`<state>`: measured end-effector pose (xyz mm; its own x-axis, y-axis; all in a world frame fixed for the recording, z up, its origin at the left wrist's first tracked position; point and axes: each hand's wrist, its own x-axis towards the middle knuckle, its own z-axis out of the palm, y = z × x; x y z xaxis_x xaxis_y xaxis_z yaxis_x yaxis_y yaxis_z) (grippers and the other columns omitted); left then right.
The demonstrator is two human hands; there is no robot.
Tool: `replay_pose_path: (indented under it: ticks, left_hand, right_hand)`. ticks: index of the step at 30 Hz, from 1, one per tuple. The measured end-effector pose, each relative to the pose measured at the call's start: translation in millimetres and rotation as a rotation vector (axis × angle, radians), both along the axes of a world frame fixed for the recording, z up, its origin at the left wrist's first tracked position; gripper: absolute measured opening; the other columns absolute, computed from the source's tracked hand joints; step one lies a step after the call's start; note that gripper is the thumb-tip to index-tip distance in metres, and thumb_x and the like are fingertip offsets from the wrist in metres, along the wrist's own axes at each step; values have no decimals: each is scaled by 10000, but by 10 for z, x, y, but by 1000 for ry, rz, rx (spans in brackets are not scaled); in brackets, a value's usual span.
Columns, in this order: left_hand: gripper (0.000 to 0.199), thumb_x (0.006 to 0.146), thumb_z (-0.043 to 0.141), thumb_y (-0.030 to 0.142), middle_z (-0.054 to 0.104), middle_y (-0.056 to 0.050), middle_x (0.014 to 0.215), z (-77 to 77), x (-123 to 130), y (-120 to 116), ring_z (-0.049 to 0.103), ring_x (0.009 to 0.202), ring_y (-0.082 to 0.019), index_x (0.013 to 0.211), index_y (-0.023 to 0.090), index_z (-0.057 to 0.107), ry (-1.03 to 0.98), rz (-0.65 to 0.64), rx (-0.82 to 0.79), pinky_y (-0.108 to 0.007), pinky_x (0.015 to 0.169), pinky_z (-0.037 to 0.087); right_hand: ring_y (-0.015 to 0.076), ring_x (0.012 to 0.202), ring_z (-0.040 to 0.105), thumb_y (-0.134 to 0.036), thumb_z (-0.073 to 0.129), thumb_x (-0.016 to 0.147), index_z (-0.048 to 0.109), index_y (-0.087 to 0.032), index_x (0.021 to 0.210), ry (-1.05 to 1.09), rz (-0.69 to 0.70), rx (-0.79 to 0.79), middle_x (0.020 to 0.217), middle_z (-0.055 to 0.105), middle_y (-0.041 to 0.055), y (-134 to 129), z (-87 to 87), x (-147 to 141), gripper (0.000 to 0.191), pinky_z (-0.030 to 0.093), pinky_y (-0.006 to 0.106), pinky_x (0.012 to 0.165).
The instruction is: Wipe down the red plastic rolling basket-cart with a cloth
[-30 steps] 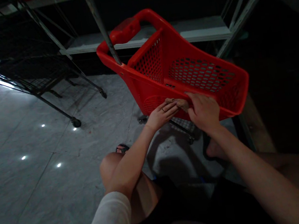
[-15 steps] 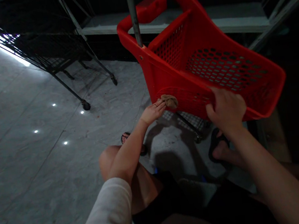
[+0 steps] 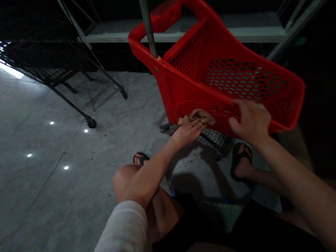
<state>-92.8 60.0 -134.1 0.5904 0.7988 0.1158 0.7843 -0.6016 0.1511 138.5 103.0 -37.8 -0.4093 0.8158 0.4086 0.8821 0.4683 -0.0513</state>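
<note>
In front of me stands a red plastic shopping cart [image 3: 176, 74] with perforated sides, a push handle at the far left and a mesh rack below. My left hand [image 3: 190, 132] presses a crumpled tan cloth [image 3: 202, 116] against the lower part of the cart's near side. The fingers lie over the cloth and hold it. Farther right, my right hand [image 3: 252, 122] is wrapped over the cart's near top rim, with the thumb on the outer face.
A dark wire cart [image 3: 54, 71] on casters stands at the upper left. Behind the red cart runs a pale low shelf [image 3: 236, 33]. A metal pole [image 3: 146, 18] rises by the cart's handle. My sandalled foot [image 3: 242, 161] is below the cart on the grey floor [image 3: 35, 203].
My left hand has slid the cloth to the right and slightly down along the cart's side. My right hand keeps its grip on the rim. The view has shifted a little.
</note>
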Motion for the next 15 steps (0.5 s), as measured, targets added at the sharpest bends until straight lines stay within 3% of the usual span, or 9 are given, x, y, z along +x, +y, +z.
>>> replay_pose_path:
  ticks: [3, 6, 10, 12, 15]
  left_hand:
    - [486, 1099, 432, 93, 637, -96, 1601, 59, 176, -86, 551, 1551, -197, 1505, 186, 681, 24, -200, 14, -297, 1270, 519]
    - [545, 1092, 410, 89, 528, -77, 1707, 405, 192, -131, 394, 1643, -187, 1598, 194, 583, -70, -242, 135, -352, 1327, 471]
    - [560, 1140, 301, 144, 409, -44, 1791, 847, 90, -33, 264, 1694, -157, 1670, 218, 464, -247, -63, 261, -405, 1394, 371]
    - [547, 1159, 271, 182, 401, -22, 1795, 929, 89, 78, 314, 1684, -143, 1655, 270, 485, -307, 85, 293, -405, 1393, 387]
    - [478, 1162, 340, 201, 522, -58, 1718, 937, 205, 296, 451, 1632, -176, 1553, 285, 601, -391, 226, 323, -431, 1364, 455]
  right_hand:
    - [344, 1130, 734, -286, 541, 872, 706, -154, 1340, 40, -4, -76, 1231, 794, 191, 89, 47, 48, 514, 562, 441, 913]
    - [329, 1201, 717, -262, 535, 870, 705, -196, 1346, 55, 54, -162, 1299, 786, 153, 209, 68, 109, 509, 551, 430, 968]
    - [320, 1217, 711, -259, 521, 874, 704, -181, 1333, 69, 164, -239, 1304, 786, 152, 415, 89, 164, 500, 529, 429, 1025]
    - [330, 1226, 700, -262, 561, 847, 687, -198, 1359, 63, 220, -250, 1317, 785, 149, 513, 100, 162, 531, 511, 450, 1055]
    - [342, 1229, 693, -302, 622, 847, 548, -216, 1549, 125, 270, -223, 1371, 766, 148, 625, 92, 121, 711, 491, 476, 1068]
